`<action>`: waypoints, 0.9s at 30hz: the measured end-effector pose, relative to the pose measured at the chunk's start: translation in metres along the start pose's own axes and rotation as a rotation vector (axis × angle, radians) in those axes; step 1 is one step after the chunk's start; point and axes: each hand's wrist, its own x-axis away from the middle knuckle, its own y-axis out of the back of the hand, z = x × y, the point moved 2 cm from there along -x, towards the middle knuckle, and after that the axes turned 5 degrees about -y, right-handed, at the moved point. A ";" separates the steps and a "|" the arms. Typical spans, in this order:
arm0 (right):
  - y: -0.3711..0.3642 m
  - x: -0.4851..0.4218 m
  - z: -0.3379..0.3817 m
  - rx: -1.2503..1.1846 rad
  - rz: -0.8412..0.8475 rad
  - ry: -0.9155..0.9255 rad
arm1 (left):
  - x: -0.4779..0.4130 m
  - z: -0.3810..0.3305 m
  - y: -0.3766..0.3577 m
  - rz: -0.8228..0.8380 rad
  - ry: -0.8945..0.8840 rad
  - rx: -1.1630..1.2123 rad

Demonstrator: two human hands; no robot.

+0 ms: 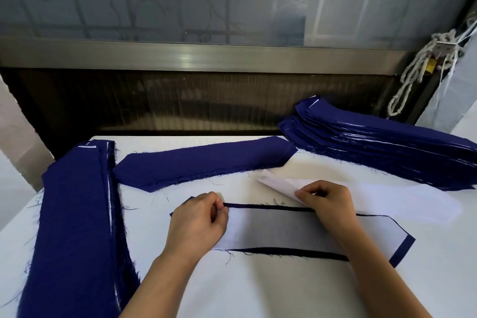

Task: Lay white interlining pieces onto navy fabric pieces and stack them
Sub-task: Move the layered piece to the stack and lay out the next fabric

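Interlining (pixel 278 230) covers the navy piece (pixel 404 246); my left hand (pixel 196 222) pinches its 10 o'clock edge, my right hand (pixel 327 201) pinches a raised white flap (pixel 278 183). I'd even the navy margins, then smooth.

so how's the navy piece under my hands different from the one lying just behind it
The near navy piece is covered by white interlining, only its navy edges showing; the far navy piece is bare. The left hand pinches the near piece's top edge; the far one lies untouched. Both are long, with angled ends and frayed edges.
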 end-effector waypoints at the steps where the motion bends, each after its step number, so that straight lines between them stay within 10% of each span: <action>1: 0.001 0.000 0.000 -0.031 0.006 -0.011 | 0.000 0.000 0.000 0.002 0.001 -0.002; 27: -0.007 0.004 0.000 0.339 -0.001 0.249 | 0.000 -0.004 0.002 0.009 -0.008 -0.031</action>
